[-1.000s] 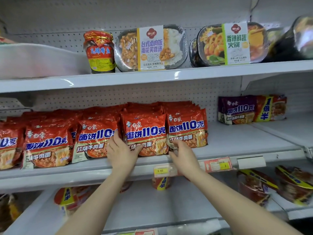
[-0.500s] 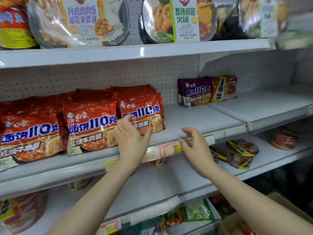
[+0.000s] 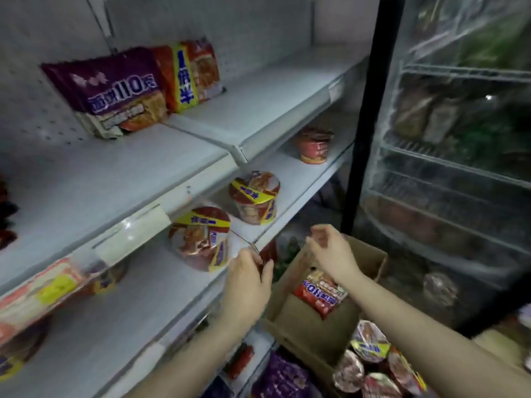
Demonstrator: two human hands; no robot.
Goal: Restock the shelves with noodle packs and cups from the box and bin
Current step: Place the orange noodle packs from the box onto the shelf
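A cardboard box (image 3: 370,262) stands on the floor at the lower right with a red noodle pack (image 3: 319,294) inside. My right hand (image 3: 330,254) hovers over the box, fingers loosely curled, holding nothing. My left hand (image 3: 247,280) hangs at the lower shelf's front edge (image 3: 275,231), also holding nothing. Several noodle cups (image 3: 370,360) lie heaped at the bottom right. Two red cups with yellow bands (image 3: 201,237) (image 3: 255,196) and a third red cup (image 3: 313,145) stand on the lower shelf. A purple noodle pack (image 3: 112,87) and a red-yellow pack (image 3: 186,73) lean on the upper shelf.
A glass-door fridge (image 3: 448,156) with a black frame (image 3: 367,110) stands right of the shelves. Purple packs (image 3: 281,374) lie on the bottom level. Price labels (image 3: 57,285) run along the upper shelf edge.
The view has swung right and down, away from the row of red packs. Both hands have left the shelf edge and dropped toward the cardboard box.
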